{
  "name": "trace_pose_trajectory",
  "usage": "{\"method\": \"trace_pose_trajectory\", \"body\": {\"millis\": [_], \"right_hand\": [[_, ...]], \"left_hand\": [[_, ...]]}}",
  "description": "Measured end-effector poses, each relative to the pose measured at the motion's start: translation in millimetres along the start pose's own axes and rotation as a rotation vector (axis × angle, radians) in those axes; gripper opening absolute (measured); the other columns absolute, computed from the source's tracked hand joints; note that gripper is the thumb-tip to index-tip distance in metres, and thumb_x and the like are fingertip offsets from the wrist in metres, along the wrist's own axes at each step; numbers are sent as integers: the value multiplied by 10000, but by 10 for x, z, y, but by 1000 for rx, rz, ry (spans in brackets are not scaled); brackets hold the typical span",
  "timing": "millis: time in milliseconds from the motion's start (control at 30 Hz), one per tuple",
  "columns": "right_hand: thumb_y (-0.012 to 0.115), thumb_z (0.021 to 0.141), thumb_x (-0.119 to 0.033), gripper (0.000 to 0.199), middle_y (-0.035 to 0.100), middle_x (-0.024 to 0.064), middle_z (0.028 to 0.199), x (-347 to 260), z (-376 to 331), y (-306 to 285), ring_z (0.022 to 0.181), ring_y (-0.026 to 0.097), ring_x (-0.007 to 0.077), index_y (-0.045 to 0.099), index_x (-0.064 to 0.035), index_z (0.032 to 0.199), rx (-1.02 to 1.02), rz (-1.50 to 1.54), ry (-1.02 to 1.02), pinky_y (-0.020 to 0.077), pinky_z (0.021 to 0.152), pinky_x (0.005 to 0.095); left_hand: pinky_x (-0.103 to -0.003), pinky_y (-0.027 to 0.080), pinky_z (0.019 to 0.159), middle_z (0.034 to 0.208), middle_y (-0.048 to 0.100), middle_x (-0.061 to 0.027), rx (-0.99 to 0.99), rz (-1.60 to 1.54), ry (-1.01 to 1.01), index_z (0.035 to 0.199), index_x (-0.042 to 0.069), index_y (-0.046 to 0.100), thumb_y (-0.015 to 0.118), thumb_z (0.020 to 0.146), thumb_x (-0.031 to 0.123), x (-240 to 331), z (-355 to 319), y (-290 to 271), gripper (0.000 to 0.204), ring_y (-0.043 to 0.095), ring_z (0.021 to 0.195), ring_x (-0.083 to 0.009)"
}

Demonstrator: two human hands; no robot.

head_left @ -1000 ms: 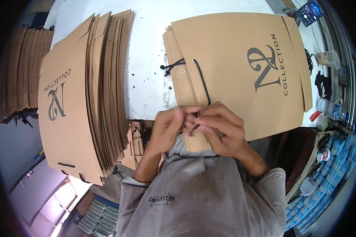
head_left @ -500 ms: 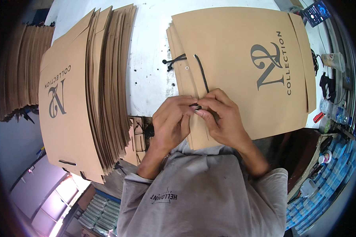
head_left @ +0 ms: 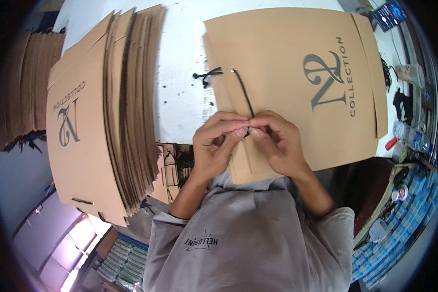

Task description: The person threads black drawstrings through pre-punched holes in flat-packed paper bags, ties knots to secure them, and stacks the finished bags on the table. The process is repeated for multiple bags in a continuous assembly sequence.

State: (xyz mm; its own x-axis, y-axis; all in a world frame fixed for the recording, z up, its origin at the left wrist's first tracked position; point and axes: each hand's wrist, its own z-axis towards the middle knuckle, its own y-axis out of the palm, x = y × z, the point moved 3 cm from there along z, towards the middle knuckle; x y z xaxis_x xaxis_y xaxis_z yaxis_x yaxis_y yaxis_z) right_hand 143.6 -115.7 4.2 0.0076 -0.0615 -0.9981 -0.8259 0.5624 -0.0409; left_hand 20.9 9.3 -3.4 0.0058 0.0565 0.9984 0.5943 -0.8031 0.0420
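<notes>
Fingers of both hands (head_left: 248,141) pinch the black cord's (head_left: 242,92) end, hiding it.

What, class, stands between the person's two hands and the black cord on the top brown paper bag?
Nothing visible: left hand and right hand meet fingertip to fingertip on the black cord atop the brown paper bag.

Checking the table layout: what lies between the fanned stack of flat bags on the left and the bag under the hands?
In the head view, bare white table separates the fanned stack from the bag; only a knotted black cord end lies there.
</notes>
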Motion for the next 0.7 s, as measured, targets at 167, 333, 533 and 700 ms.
{"method": "trace_pose_trajectory", "body": {"millis": [167, 333, 533, 700], "right_hand": [[673, 837, 37, 182, 628, 87, 957, -190, 63, 105, 803, 613, 207, 706, -4, 1012, 8, -299, -80, 512, 739, 330], [673, 757, -32, 160, 612, 76, 943, -110, 92, 317, 890, 607, 298, 699, -55, 913, 53, -724, -425, 515, 854, 450], [745, 855, -78, 295, 663, 89, 1067, -257, 86, -359, 977, 641, 225, 691, -28, 1141, 87, -329, -307, 521, 847, 362], [692, 940, -42, 314, 696, 55, 1163, -384, -271, -2147, 967, 637, 127, 668, -8, 1252, 638, -399, -121, 513, 856, 288]], "left_hand": [[-288, 577, 852, 1081, 742, -182, 29, -90, -214, 960, -37, 720, 667, 984, 13, 226, -110, -207, 76, 704, 960, -168], [-318, 585, 805, 1026, 730, -230, -118, 124, 136, 1003, -30, 690, 699, 957, 41, 524, -411, -347, 85, 708, 942, -267], [-679, 272, 1137, 1497, 500, -235, -109, 894, 459, 1336, 125, 636, 811, 785, 601, 351, -324, 8, 748, 441, 1401, -452], [-784, 66, 1169, 1482, 557, -89, -556, 1212, 607, 1307, 131, 669, 778, 832, 528, 52, -718, 318, 629, 435, 1433, -395]]}}
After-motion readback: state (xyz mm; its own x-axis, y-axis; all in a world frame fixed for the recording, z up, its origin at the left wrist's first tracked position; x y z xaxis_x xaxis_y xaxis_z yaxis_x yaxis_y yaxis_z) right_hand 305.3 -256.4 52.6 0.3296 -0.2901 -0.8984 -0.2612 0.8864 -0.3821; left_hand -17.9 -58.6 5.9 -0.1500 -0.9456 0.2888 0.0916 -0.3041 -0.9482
